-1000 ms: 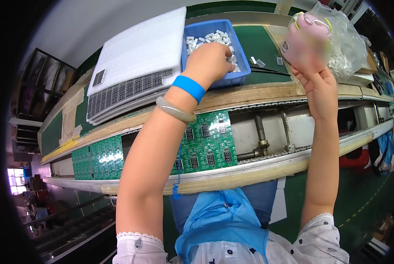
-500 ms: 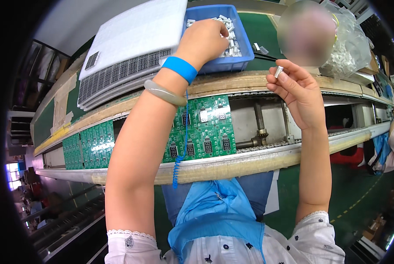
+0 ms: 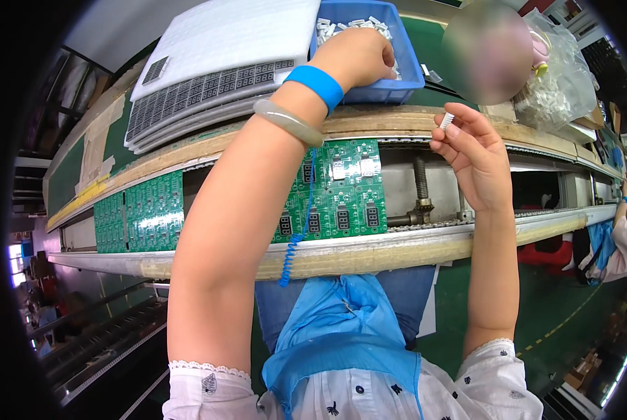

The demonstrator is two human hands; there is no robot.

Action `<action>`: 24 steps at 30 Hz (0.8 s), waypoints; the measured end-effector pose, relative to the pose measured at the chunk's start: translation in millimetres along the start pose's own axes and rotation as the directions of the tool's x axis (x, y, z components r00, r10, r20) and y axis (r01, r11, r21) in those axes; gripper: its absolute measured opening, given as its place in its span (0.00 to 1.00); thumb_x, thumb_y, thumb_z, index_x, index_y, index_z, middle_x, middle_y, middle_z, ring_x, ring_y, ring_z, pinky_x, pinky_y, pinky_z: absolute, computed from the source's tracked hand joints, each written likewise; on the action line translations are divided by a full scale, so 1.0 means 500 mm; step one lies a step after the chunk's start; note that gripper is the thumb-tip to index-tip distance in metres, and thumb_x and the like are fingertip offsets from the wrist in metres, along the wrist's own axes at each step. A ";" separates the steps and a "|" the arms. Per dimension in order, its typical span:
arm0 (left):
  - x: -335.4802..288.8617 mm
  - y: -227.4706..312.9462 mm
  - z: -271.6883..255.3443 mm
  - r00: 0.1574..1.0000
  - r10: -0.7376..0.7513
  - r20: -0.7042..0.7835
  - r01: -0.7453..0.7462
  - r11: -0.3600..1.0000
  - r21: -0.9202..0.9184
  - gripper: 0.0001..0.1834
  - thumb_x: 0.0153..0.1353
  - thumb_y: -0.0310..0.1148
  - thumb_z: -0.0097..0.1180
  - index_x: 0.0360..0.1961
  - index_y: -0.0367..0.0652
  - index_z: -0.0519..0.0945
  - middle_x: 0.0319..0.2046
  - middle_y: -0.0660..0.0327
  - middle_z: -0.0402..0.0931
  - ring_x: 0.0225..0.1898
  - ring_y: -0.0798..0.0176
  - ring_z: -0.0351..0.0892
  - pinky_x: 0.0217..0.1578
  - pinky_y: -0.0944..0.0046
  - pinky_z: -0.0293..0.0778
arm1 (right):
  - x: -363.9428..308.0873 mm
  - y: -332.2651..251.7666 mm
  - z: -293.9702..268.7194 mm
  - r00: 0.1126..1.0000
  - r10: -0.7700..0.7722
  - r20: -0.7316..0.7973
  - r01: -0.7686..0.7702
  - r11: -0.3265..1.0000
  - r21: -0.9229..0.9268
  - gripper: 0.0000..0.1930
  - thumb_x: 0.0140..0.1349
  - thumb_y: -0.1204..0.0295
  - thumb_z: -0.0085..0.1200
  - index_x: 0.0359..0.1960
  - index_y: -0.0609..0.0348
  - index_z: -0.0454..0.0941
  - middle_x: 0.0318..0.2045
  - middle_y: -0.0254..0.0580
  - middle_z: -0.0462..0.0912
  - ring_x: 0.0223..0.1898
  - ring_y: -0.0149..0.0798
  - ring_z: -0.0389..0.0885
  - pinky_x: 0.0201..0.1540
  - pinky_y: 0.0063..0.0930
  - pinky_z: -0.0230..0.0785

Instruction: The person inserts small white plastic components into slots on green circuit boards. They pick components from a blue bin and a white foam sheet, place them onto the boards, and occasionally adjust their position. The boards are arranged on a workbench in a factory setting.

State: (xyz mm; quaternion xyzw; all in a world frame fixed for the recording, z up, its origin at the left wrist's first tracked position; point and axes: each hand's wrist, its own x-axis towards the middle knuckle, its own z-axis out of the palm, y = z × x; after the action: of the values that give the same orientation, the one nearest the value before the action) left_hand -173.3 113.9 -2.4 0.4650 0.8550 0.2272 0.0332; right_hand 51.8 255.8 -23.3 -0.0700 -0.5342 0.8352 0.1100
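- The long track [image 3: 397,248] runs across the middle of the frame, its front rail passing before the person's waist.
- The stack of white foam sheets [image 3: 236,42] fills the upper left, with rows of dark digit displays [image 3: 208,87] along its near edge and a small separate group at its left.
- The blue apron [image 3: 341,357] covers the person's front at the bottom centre.
- The blue bin [image 3: 387,92] sits at top centre, just beside the stack, holding many small white plugs [image 3: 325,29].
- The clear plastic bag [image 3: 562,77] of pale parts lies at the upper right.
- Green circuit boards lie on the track: one group [image 3: 345,189] at the centre, partly behind the left forearm, another [image 3: 152,213] at the left.
- The left hand [image 3: 359,56] is over and partly inside the bin, fingers curled downward; whether they grip a plug cannot be told.
- The right hand [image 3: 481,154] is raised right of centre, thumb and fingers pinching one plug.
- A blue coiled cord [image 3: 290,262] hangs over the front rail.
- A grey bangle [image 3: 289,122] and a blue wristband [image 3: 315,85] circle the left forearm.
- The pinched white plug [image 3: 447,121] is at the right hand's fingertips, its row of teeth showing.
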 end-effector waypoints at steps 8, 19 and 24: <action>0.046 0.026 0.008 0.984 -0.121 0.129 0.093 0.975 0.204 0.21 0.52 0.48 0.72 0.42 0.46 0.90 0.42 0.50 0.87 0.46 0.44 0.86 0.51 0.50 0.80 | 0.001 0.003 -0.034 0.993 -0.078 -0.093 0.090 0.986 0.141 0.14 0.70 0.75 0.58 0.56 0.66 0.79 0.50 0.49 0.84 0.48 0.37 0.85 0.55 0.33 0.78; -0.051 0.048 -0.074 0.990 -0.087 -0.113 0.035 0.917 -0.398 0.14 0.62 0.31 0.65 0.46 0.33 0.86 0.35 0.55 0.87 0.34 0.61 0.85 0.38 0.61 0.81 | -0.008 0.008 -0.011 0.996 -0.079 -0.047 0.080 0.996 0.038 0.13 0.70 0.78 0.58 0.53 0.71 0.81 0.51 0.52 0.85 0.51 0.41 0.86 0.58 0.36 0.80; -0.179 0.098 -0.113 0.959 -0.282 0.027 0.188 0.563 -0.805 0.11 0.61 0.27 0.64 0.40 0.29 0.86 0.36 0.52 0.86 0.33 0.64 0.84 0.39 0.60 0.78 | -0.017 0.015 0.005 0.999 -0.036 0.032 0.036 0.999 -0.020 0.13 0.69 0.78 0.59 0.52 0.70 0.81 0.50 0.52 0.85 0.50 0.42 0.86 0.58 0.39 0.81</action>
State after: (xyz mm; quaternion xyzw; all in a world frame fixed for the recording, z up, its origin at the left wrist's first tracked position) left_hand -99.3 43.9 54.7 0.2699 0.7160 0.6039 0.2232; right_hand 58.7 248.2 -29.1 -0.0483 -0.5457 0.8285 0.1157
